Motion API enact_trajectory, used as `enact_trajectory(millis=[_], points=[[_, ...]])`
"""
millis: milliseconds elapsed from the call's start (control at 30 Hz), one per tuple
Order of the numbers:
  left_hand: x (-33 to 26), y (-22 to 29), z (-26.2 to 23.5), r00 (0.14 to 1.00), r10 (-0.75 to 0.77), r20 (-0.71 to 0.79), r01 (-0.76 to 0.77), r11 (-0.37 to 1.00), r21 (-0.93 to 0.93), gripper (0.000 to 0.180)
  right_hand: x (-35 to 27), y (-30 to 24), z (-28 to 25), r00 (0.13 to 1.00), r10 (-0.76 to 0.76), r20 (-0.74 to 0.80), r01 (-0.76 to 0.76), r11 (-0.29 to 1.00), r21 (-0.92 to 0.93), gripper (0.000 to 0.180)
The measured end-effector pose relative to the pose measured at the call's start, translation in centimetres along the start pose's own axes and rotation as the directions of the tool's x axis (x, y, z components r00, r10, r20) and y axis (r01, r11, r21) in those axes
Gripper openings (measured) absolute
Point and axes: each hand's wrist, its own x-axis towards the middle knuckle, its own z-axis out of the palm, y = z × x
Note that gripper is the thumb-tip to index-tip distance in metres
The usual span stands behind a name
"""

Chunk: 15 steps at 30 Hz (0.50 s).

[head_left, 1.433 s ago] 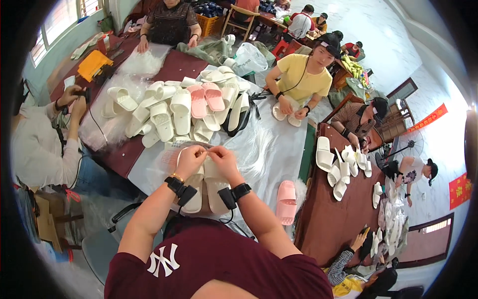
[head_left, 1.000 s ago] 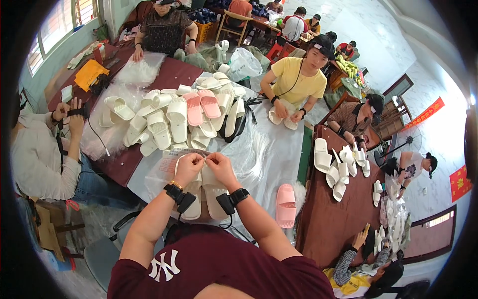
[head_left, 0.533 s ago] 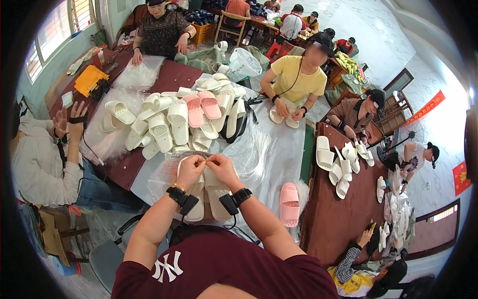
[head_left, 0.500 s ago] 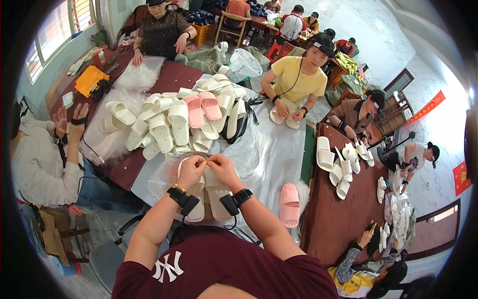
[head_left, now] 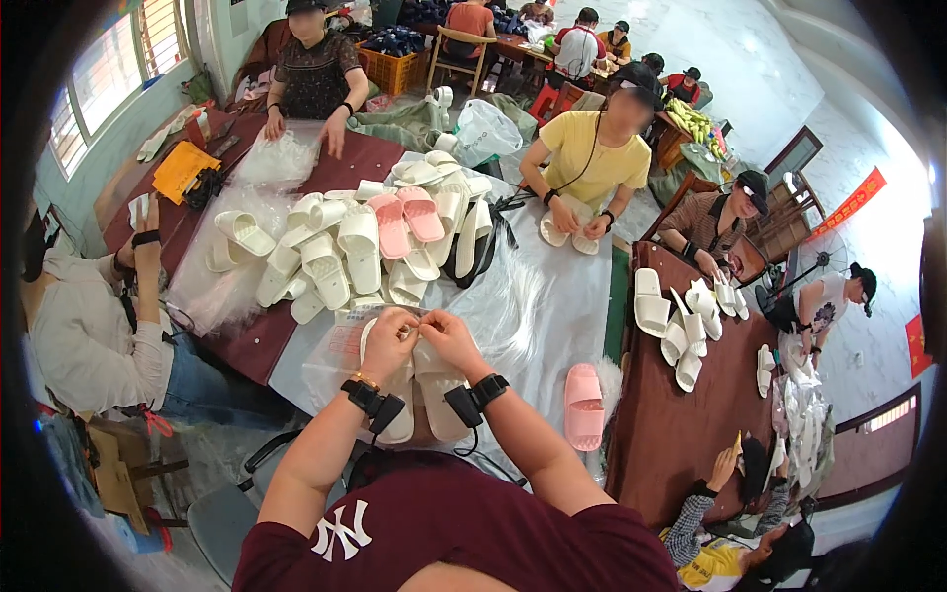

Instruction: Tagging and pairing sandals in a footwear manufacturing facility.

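Note:
A pair of white slippers [head_left: 441, 395] lies side by side on the sheet-covered table before me, toes pointing away. Over their far ends my left hand [head_left: 392, 338] and my right hand [head_left: 450, 342] meet, fingertips pinched together. Whatever the fingers pinch is too small or too hidden to make out. A clear printed plastic bag [head_left: 333, 357] spreads flat beside the slippers, next to my left wrist. Just beyond my hands rises a heap of white slippers [head_left: 321, 266], with a pink pair [head_left: 406, 219] on top.
One pink slipper [head_left: 584, 407] lies to the right beside clear plastic. Clear bags [head_left: 276, 163] cover part of the dark red table at left. Co-workers stand or sit around; one in yellow [head_left: 597, 163] handles slippers opposite. More white slippers [head_left: 653, 303] rest on the right-hand table.
My hands stay pinched together over the slippers. The person at far left now has a small white thing at the hands. At back left, a person's hand has lowered toward the clear bags.

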Motion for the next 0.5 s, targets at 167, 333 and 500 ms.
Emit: enact_trajectory(millis=[167,333,500], points=[[-0.1,0.4,0.2,1.0,0.012,0.022,-0.013,0.999,0.045,0.013,0.0,-0.1,0.0,0.999,-0.029,0.024,0.03,0.999,-0.034,0.013],[-0.1,0.9,0.3,0.989,0.146,0.022,-0.147,0.971,0.189,0.013,0.1,-1.0,0.0,0.997,-0.076,0.021,0.079,0.98,-0.182,0.014],[0.2,1.3,0.5,0.982,0.173,0.071,-0.185,0.95,0.25,0.012,0.1,-0.5,0.1,0.996,-0.082,0.033,0.086,0.988,-0.126,0.013]])
